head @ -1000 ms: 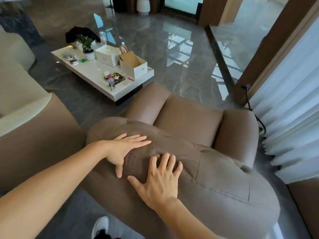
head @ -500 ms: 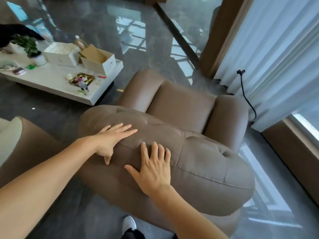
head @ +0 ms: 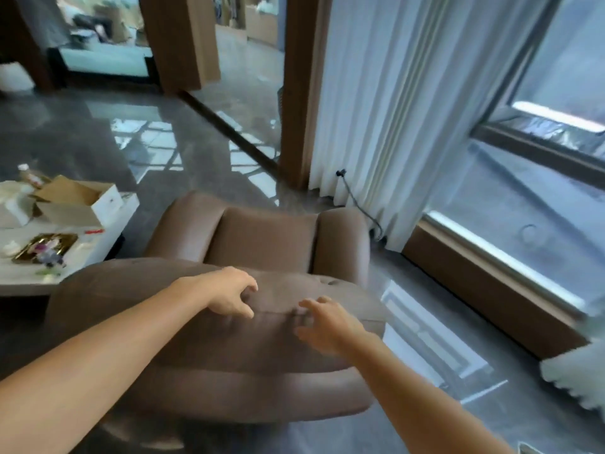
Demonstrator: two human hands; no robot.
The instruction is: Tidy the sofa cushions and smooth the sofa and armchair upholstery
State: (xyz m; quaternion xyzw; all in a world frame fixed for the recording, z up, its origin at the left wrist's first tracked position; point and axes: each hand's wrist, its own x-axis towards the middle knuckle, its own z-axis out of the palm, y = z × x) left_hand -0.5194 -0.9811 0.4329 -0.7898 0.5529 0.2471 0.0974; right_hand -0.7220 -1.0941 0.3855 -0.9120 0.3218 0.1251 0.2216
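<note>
A brown leather armchair (head: 265, 244) stands below me, seen from behind its padded backrest (head: 137, 290). My left hand (head: 229, 294) hovers over the top of the backrest with fingers curled and apart, holding nothing. My right hand (head: 322, 322) is just to its right, fingers spread, over the same top edge near a seam. Whether the fingertips touch the leather is blurred. The seat and both armrests lie beyond my hands.
A white coffee table (head: 82, 257) at the left carries an open cardboard box (head: 78, 201) and a gold tray (head: 45, 247). White curtains (head: 393, 103) and a black cable (head: 357, 204) hang to the right of the chair. A glossy grey floor (head: 124, 149) surrounds it.
My view has swung right and up. Both hands have lifted from lying flat on the backrest and shifted right along its top, fingers now curled and spread.
</note>
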